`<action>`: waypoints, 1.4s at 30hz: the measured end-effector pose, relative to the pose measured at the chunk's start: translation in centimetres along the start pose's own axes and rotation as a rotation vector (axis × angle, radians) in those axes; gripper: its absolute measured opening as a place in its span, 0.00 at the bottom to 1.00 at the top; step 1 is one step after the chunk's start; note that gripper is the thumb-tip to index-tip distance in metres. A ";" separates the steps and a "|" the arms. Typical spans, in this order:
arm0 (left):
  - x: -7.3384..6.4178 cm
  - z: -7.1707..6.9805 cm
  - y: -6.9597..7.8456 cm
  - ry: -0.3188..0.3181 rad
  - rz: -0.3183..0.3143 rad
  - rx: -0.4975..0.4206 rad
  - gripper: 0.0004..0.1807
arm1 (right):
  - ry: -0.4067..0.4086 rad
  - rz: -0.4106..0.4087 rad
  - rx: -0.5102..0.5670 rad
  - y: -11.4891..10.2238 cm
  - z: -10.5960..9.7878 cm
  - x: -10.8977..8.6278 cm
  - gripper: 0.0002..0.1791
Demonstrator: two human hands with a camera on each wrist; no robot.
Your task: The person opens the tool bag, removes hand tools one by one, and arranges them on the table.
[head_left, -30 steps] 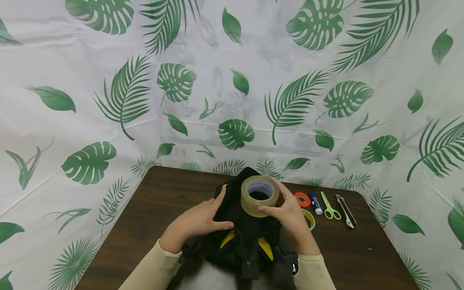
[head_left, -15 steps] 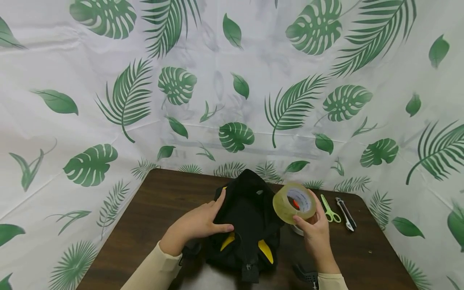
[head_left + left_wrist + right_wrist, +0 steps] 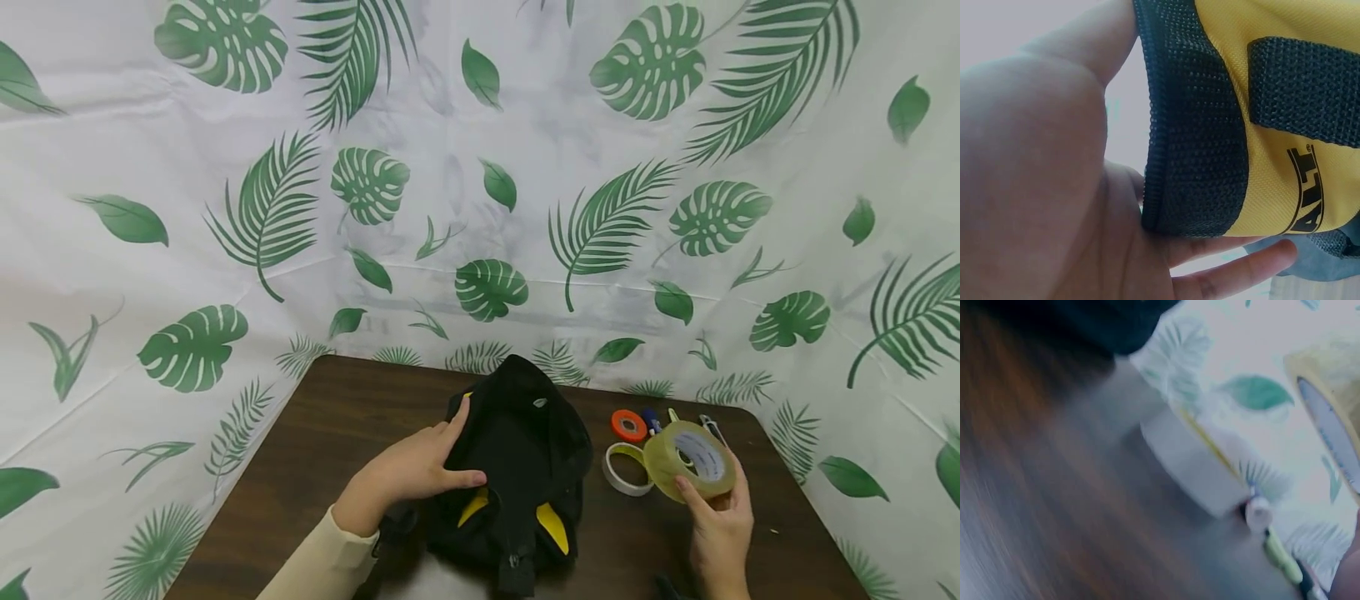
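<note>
A black and yellow fabric tool bag (image 3: 510,450) stands on the table with its mouth up. My left hand (image 3: 408,475) rests against the bag's left side, thumb and forefinger stretched along its rim. In the left wrist view, straight fingers (image 3: 1235,278) show below the bag's yellow panel (image 3: 1272,187), which has a black webbing strap and part of a black logo. My right hand (image 3: 720,533) grips a wide roll of clear packing tape (image 3: 667,467) to the bag's right, thumb at the near side. That roll (image 3: 1329,425) also shows at the right wrist view's edge.
A white tape roll with a yellow inside (image 3: 615,477) sits right of the bag. Behind it lie a red-orange tape roll (image 3: 624,417) and a blue marker (image 3: 652,420). Green scissors (image 3: 672,414) and a utility knife (image 3: 707,422) are partly hidden by the packing tape.
My right hand has carried the packing tape from over the bag's mouth rightwards, beyond the white roll. My left hand has stayed at the bag's side.
</note>
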State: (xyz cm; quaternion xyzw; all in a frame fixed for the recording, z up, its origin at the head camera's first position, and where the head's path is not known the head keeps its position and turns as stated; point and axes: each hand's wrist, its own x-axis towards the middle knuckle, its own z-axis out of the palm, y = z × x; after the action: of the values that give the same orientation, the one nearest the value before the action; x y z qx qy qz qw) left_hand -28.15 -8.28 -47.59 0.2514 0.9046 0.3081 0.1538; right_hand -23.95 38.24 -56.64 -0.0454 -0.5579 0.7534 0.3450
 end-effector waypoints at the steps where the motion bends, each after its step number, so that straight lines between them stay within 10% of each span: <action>1: 0.0 0.0 0.0 0.001 0.001 0.001 0.66 | 0.021 -0.006 -0.020 0.3 -0.4 0.3 0.52; 15: 0.3 -0.4 -0.3 0.014 -0.004 0.010 0.66 | 0.063 -0.057 -0.130 1.9 -2.4 1.7 0.56; 25: 0.2 -0.9 -0.3 0.021 -0.011 0.026 0.67 | 0.118 0.050 -0.507 2.1 -4.0 2.6 0.58; 42: 0.0 -0.7 -0.9 0.018 -0.013 0.013 0.65 | -0.066 0.090 -0.833 2.1 -4.3 1.9 0.62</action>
State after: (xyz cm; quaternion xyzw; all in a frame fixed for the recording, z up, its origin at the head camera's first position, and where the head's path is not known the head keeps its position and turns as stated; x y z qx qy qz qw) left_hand -28.75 -9.26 -47.59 0.2437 0.9095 0.3034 0.1460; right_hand -24.40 42.51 -59.43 -0.1812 -0.8231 0.4788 0.2458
